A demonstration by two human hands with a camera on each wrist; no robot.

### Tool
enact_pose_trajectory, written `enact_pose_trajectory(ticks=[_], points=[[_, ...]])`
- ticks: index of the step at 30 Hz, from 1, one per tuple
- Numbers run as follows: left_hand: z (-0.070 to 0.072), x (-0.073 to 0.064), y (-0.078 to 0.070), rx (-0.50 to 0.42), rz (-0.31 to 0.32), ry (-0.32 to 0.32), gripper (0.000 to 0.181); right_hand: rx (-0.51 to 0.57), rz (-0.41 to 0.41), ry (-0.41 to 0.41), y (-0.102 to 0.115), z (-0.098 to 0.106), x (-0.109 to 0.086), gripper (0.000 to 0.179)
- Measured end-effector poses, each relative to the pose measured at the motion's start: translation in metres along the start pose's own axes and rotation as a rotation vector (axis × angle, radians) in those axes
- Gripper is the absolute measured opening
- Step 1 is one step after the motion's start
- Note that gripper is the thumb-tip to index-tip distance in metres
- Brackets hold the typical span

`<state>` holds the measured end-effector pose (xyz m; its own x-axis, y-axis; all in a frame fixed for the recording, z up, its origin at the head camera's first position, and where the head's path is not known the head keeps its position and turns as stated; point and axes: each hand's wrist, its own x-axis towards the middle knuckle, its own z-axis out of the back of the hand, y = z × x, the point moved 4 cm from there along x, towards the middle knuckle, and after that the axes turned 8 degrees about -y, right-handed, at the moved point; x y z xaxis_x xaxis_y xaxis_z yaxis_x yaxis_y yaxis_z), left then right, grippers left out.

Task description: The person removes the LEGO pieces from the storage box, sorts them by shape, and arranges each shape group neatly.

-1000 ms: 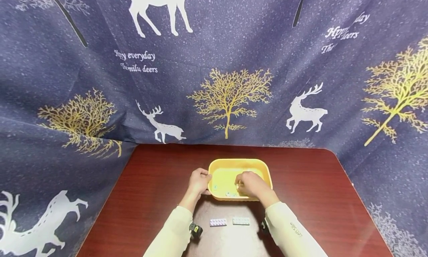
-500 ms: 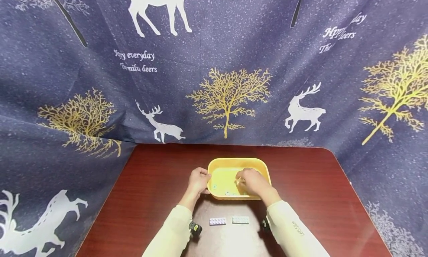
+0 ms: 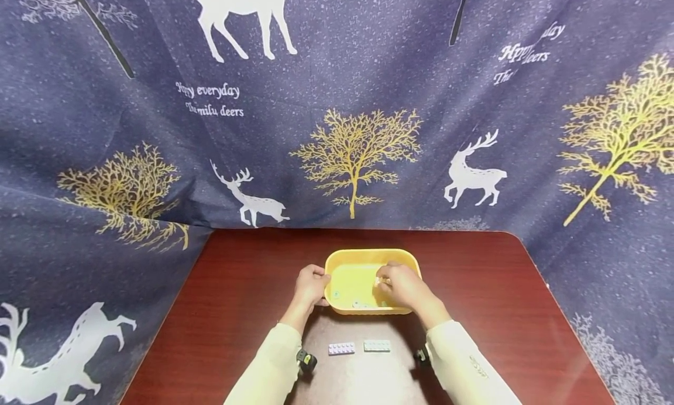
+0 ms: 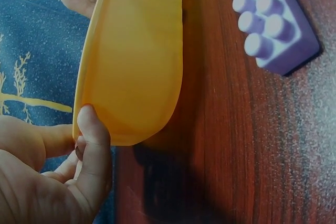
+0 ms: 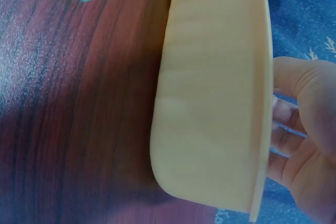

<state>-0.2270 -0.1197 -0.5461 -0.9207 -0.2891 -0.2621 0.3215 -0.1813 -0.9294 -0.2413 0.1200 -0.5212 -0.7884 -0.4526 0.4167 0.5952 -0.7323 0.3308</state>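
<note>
My left hand [image 3: 310, 287] grips the left end of a yellow plastic bin [image 3: 329, 258]; in the left wrist view its thumb lies against the outer wall and the fingers are at the rim. Inside the bin's right half, my right hand [image 3: 402, 283] has curled fingers, with a small pale piece [image 3: 377, 281] showing at the fingertips. The bin's wall hides part of these fingers in the right wrist view. On the bin floor lie a small greenish piece [image 3: 336, 294] at the left and small pale pieces [image 3: 359, 304] along the near side.
A purple studded toy brick [image 3: 341, 349] and a mint-green one [image 3: 376, 346] lie side by side on the dark red wooden table [image 3: 247, 264], in front of the bin. Behind the table hangs a blue cloth [image 3: 316, 177] printed with deer and trees.
My right hand has shifted slightly to the right inside the bin, and the pale piece at its fingertips shows more clearly. The left hand keeps its grip on the bin.
</note>
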Motion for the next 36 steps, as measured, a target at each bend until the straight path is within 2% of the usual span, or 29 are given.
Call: enact_pose_trajectory(ticks=[10,21,29,36], points=[[0.001,0.001,0.002,-0.007,-0.001,0.002,0.026,0.044,-0.043,-0.005,0.008,0.012,-0.005,0.016],[0.001,0.001,0.001,-0.007,0.011,0.004,0.026,0.034,-0.028,-0.049,0.023,0.028,-0.021,0.017],[0.001,0.002,0.003,-0.008,0.006,0.016,0.027,0.011,-0.078,-0.066,0.027,0.041,-0.033,0.020],[0.001,0.003,0.004,-0.009,0.005,0.017,0.026,0.003,-0.060,-0.104,0.034,0.046,-0.043,0.022]])
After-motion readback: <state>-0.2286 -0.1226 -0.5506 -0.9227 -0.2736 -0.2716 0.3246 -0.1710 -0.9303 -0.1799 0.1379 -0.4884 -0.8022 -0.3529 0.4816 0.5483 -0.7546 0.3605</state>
